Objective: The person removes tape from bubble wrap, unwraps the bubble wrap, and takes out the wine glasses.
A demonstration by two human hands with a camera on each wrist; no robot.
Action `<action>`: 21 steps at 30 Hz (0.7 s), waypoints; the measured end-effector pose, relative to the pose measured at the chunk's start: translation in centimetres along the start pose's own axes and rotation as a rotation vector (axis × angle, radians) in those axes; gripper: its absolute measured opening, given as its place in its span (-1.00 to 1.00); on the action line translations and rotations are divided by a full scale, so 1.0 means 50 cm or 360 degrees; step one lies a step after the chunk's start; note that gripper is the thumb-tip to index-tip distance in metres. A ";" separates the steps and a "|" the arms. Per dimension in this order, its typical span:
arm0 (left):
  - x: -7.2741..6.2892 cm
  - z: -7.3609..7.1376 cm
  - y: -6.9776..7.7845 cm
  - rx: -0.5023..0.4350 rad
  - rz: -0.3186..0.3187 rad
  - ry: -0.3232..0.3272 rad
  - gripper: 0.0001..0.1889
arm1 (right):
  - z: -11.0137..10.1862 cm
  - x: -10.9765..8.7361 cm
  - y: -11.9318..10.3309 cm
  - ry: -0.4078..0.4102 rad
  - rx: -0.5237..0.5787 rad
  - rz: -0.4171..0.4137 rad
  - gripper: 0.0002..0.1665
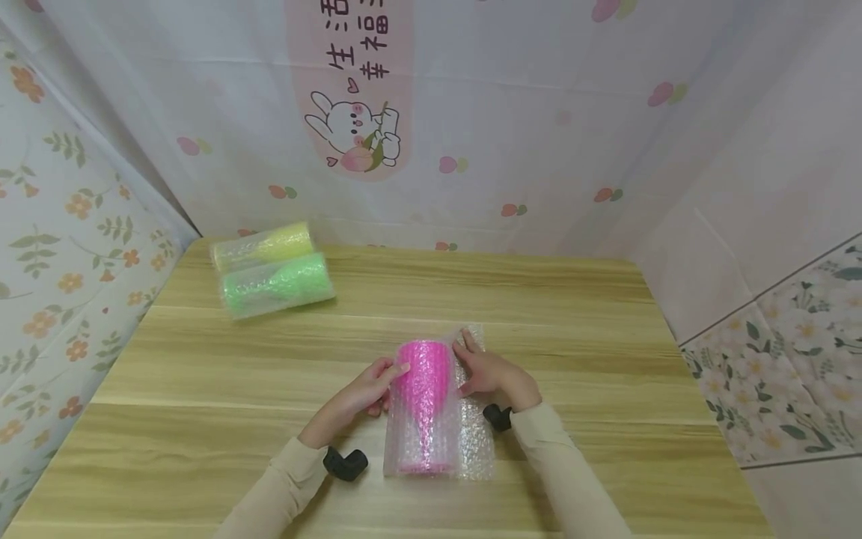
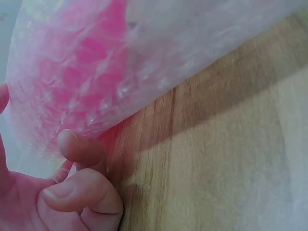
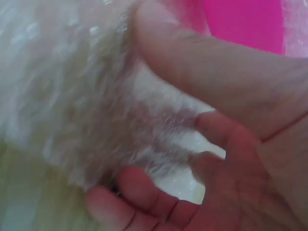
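Observation:
A bright pink goblet, wide at one end and narrowing to a stem, lies inside clear bubble wrap on the wooden table. My left hand holds the wrapped goblet from its left side, thumb on top; two fingers curl beside the wrap in the left wrist view. On the other side, my right hand grips the loose flap of wrap. Its thumb lies over the sheet, with the other fingers beneath. The flap spreads flat to the right of the goblet.
At the table's back left lie a yellow bubble-wrapped piece and a green bubble-wrapped piece, side by side. A printed curtain hangs behind the table, and patterned cloth borders its left side.

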State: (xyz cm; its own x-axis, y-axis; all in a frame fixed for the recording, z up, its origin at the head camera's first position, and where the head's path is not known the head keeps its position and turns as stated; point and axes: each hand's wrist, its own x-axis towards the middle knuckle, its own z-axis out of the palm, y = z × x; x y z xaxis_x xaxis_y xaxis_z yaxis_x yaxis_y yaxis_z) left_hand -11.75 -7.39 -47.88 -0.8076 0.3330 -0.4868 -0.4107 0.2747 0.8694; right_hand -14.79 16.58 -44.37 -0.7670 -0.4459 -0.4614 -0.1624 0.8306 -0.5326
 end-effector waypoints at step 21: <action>-0.075 0.081 0.148 0.1190 0.0850 0.0314 -0.53 | 0.023 0.009 -0.049 0.0238 -0.0189 0.0254 -0.16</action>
State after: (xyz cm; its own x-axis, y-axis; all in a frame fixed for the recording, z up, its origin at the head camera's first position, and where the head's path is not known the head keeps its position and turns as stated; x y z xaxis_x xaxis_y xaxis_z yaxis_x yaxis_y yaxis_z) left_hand -10.02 -2.93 -39.94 -0.8959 0.4421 0.0438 0.3581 0.6605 0.6599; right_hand -14.03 13.96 -44.12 -0.8707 -0.2591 -0.4181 -0.0971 0.9238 -0.3703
